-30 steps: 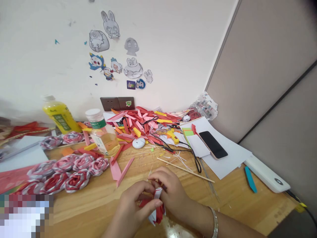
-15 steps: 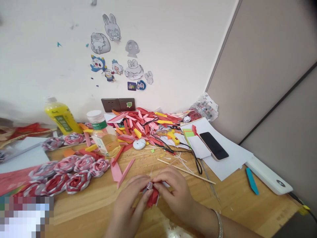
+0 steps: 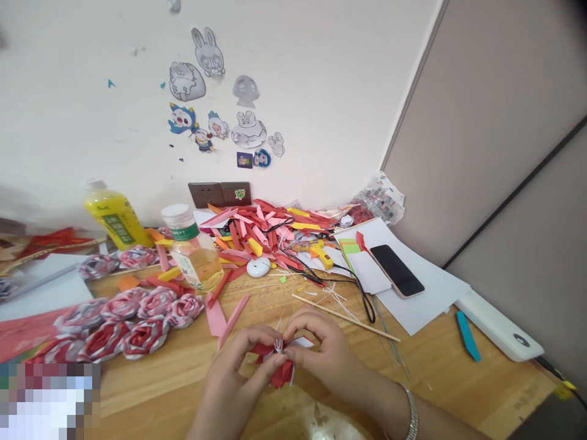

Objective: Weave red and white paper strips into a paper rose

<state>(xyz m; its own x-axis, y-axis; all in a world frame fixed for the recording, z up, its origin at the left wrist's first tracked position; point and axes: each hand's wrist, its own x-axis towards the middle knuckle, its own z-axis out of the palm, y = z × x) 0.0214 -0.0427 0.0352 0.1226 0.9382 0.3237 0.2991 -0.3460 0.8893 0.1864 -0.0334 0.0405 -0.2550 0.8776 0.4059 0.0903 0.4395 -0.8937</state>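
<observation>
Low in the middle of the view, a small red and white folded paper piece [image 3: 280,373] is pinched between both hands above the wooden table. My left hand [image 3: 243,373] grips its left side with thumb and fingertips. From the right, my right hand [image 3: 321,348] holds its upper right part, with a bracelet on that wrist. A white-edged flap sticks out beside the right fingers. The fingertips of both hands nearly meet at the top of the piece and partly cover it.
Finished paper roses [image 3: 147,336] lie at the left. Behind stand a clear bottle [image 3: 197,260] and a yellow bottle [image 3: 117,217]. A pile of folded strips [image 3: 257,229], a yellow glue gun [image 3: 322,253], a wooden stick [image 3: 343,316] and a phone [image 3: 397,270] are farther back and right.
The fingers have shifted around the paper piece, and more of its red folds and the white-edged flap at the right now show. Both hands still hold it.
</observation>
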